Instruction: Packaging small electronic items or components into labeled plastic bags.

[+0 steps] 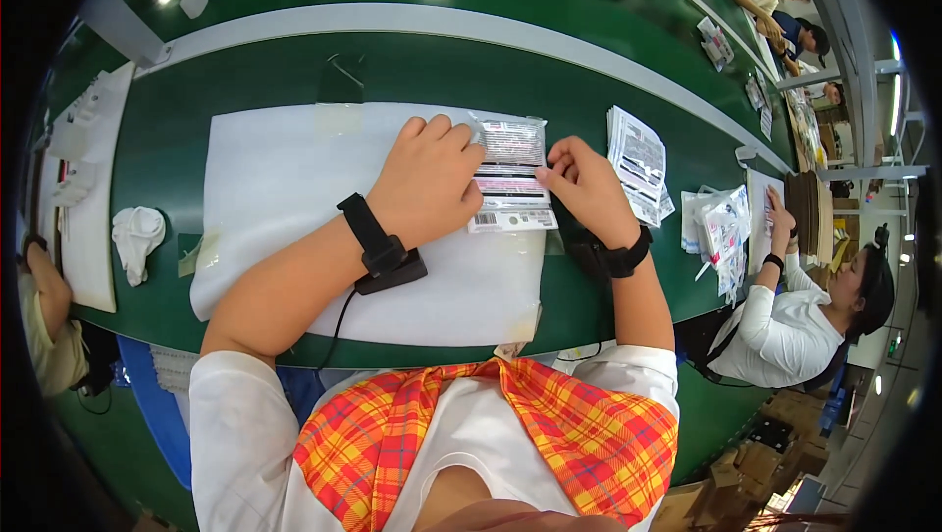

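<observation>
A cloth (138, 240) lies left of a mat (280, 203); the left hand (429, 184), fingers curled, grip hidden, meets a packet (512, 161) on the mat; the right hand (591, 194), fingers slightly parted, touches its right edge, near stacked packets (638, 164).

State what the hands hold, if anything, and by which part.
A printed packet, apparently: left hand at its left edge, right hand at its right; grip unclear.

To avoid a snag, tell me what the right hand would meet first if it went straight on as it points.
Most likely the printed packet: the right hand points up and leftward at the packet's right edge, though depth leaves it unclear whether they touch.
</observation>
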The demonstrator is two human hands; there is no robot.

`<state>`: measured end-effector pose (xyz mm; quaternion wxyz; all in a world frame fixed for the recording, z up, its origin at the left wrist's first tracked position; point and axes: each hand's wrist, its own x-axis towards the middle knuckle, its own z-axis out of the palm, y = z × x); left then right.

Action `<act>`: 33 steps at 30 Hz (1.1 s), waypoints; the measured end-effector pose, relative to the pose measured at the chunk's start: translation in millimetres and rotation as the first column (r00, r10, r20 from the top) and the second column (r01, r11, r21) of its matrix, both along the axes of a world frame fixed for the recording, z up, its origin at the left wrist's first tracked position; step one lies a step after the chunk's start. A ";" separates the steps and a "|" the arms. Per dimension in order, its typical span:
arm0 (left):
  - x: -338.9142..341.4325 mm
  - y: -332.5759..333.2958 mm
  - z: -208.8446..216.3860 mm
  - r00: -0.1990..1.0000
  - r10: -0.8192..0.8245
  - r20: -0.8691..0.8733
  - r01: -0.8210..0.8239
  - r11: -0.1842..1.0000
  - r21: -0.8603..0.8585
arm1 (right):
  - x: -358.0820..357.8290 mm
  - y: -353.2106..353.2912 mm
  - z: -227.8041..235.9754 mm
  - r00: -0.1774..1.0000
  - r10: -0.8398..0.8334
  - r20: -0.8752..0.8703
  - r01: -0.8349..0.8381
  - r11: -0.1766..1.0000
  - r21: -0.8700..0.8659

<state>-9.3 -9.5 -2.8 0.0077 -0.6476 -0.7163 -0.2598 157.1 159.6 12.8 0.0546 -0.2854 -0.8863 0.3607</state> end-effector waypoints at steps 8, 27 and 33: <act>-7.5 6.8 -3.8 0.988 0.025 0.153 -0.014 0.997 -0.078 | -36.8 90.8 20.0 0.994 0.011 -0.113 -0.055 0.916 -0.397; -9.8 11.0 -6.4 0.973 -0.012 0.231 0.017 1.000 -0.019 | 91.1 96.5 10.2 0.956 0.171 0.237 -0.256 0.881 0.397; -3.7 11.3 21.9 0.992 -0.023 0.127 -0.048 0.845 0.533 | -22.5 0.7 47.6 0.819 0.574 0.000 -0.572 0.815 0.095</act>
